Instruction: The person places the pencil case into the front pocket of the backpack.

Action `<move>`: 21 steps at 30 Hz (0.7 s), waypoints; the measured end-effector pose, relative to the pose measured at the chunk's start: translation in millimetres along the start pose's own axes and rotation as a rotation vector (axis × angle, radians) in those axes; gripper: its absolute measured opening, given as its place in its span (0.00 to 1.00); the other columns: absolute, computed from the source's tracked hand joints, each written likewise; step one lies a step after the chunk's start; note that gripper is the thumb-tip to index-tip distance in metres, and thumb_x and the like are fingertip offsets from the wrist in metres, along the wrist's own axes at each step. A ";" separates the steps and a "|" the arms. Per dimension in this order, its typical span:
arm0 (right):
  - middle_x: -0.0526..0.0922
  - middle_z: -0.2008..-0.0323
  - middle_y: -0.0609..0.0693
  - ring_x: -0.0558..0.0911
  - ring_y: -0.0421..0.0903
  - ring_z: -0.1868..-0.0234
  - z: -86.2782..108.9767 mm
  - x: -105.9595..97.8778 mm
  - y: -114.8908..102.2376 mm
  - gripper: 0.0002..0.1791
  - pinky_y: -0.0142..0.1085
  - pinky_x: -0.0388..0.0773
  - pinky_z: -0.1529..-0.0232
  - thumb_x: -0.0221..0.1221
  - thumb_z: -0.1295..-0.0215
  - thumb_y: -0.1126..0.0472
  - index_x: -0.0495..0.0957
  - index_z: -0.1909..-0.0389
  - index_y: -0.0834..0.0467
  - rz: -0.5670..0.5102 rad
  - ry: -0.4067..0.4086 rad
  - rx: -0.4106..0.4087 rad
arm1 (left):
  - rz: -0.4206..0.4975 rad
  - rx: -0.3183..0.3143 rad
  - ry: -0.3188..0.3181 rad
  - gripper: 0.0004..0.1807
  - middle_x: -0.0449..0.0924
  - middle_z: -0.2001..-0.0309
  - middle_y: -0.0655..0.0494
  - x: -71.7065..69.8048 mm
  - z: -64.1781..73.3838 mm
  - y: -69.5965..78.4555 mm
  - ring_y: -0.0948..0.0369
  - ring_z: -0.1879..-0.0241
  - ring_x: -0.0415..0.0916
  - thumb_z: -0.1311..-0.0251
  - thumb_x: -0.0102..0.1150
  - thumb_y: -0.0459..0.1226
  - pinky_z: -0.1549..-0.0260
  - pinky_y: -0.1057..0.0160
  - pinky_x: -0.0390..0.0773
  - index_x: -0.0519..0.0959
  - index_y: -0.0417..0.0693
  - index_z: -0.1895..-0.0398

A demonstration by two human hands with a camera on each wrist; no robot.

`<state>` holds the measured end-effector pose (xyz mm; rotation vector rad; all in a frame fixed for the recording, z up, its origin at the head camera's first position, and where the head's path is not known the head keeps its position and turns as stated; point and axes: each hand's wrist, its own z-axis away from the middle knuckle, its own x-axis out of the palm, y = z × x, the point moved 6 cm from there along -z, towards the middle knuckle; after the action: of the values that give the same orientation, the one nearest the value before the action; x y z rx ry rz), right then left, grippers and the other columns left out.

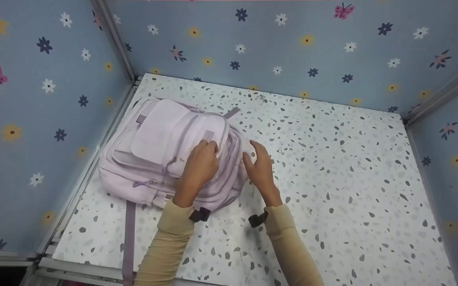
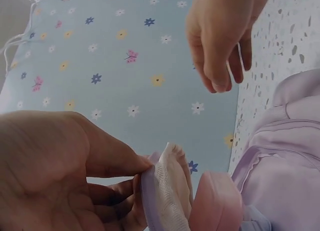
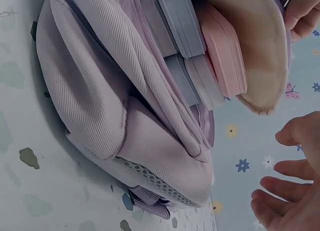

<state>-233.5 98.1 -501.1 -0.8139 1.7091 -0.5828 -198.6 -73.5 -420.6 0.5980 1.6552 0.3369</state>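
A pale lilac backpack [image 1: 155, 131] lies on its back on the table, one front pocket unzipped. My left hand [image 1: 202, 163] pinches the edge of the pocket's front panel [image 2: 151, 201] between thumb and fingers and holds it away from the bag. Inside the opening sit several flat, rounded boxes: a pink box [image 3: 222, 46], a blue-grey box [image 3: 181, 23] and others in pale grey and lilac. My right hand [image 1: 260, 167] is just off the bag's right end, fingers apart and slightly bent, with nothing in it. In the right wrist view, it is below the pocket's mouth.
The speckled white table [image 1: 332, 190] extends to the right of the bag. Blue flowered panels [image 1: 261, 43] wall it in at the back and on both sides. A purple strap [image 1: 129, 238] runs from the bag over the front edge. Both wrists wear dark bands.
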 end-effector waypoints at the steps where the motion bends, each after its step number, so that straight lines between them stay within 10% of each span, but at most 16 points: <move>1: 0.74 0.39 0.58 0.71 0.53 0.36 0.0 -0.7 0.9 0.24 0.43 0.65 0.34 0.56 0.34 0.59 0.69 0.38 0.62 0.003 -0.001 0.003 | -0.015 -0.006 -0.004 0.07 0.73 0.67 0.41 2.2 0.5 0.3 0.44 0.67 0.74 0.42 0.46 0.25 0.62 0.50 0.74 0.76 0.35 0.67; 21: 0.72 0.38 0.58 0.69 0.52 0.34 0.6 -15.4 14.5 0.24 0.42 0.63 0.33 0.54 0.32 0.59 0.69 0.37 0.61 0.028 0.007 0.043 | -0.196 -0.013 0.062 0.05 0.75 0.66 0.39 19.9 3.2 7.6 0.44 0.65 0.75 0.47 0.54 0.25 0.67 0.49 0.78 0.76 0.32 0.67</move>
<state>-233.7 119.2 -502.3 -0.7574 1.7065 -0.6019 -195.7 -56.5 -433.6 0.4154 1.7537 0.2248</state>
